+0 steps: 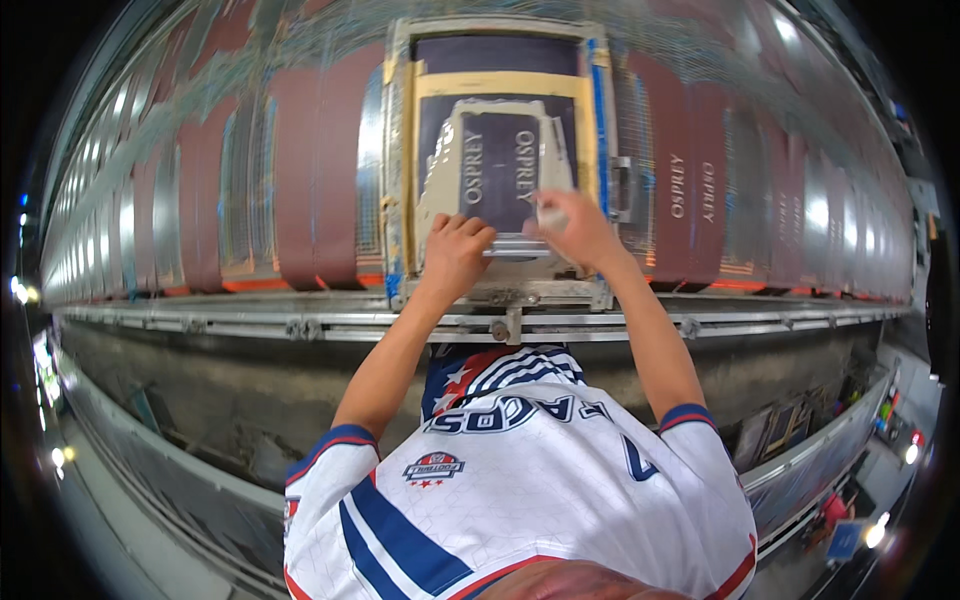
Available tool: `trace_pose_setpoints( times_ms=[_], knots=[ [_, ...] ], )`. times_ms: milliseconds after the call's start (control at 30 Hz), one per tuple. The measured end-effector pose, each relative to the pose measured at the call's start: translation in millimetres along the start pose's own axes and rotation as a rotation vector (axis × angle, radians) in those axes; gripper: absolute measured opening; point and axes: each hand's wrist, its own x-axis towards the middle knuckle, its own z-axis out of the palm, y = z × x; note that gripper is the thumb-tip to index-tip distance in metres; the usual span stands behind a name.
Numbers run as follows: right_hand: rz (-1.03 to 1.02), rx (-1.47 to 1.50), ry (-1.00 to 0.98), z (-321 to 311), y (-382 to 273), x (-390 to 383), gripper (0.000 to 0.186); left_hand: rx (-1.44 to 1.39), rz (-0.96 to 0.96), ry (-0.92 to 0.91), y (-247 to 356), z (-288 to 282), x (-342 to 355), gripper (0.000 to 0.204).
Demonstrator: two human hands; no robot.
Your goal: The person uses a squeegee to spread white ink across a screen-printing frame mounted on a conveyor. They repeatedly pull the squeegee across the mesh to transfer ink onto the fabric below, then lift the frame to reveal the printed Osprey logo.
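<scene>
A screen-printing frame [398, 170] lies on the long table in front of me, its dark mesh showing pale lettering inside a cream border. Across the near end of the mesh lies a silvery squeegee bar [518, 246]. My left hand [458, 250] is closed at the bar's left end, knuckles up. Over the bar's right end, my right hand [582, 235] is smeared by motion, its fingers curled. A small whitish thing [551, 214] shows at its thumb side; its kind is too blurred to tell.
Maroon fabric pieces [315, 180] lie in rows along the table on both sides, some with printed lettering [690, 190]. A metal rail [250, 322] runs along the near edge. Another long table [190, 480] stands behind me. A small handle [622, 190] sits on the frame's right side.
</scene>
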Motion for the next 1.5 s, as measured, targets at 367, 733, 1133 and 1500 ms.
trace_pose_setpoints(
  times_ms=[367,733,1133,1500],
  knots=[
    [0.536,-0.032,0.694,-46.3,84.8,38.5,0.033,-0.025,0.041,-0.011,-7.9,-4.3,8.2,0.034],
    [0.293,0.270,0.830,-28.6,113.3,38.9,0.024,0.114,-0.048,-0.070,13.4,-4.0,32.6,0.033],
    [0.469,0.152,0.767,-24.1,118.5,42.0,0.026,0.082,0.044,-0.063,11.8,-17.0,-38.4,0.039],
    [0.630,-0.030,0.467,-31.2,125.5,44.5,0.028,0.151,0.101,0.050,-27.6,11.6,21.3,0.032]
  ],
)
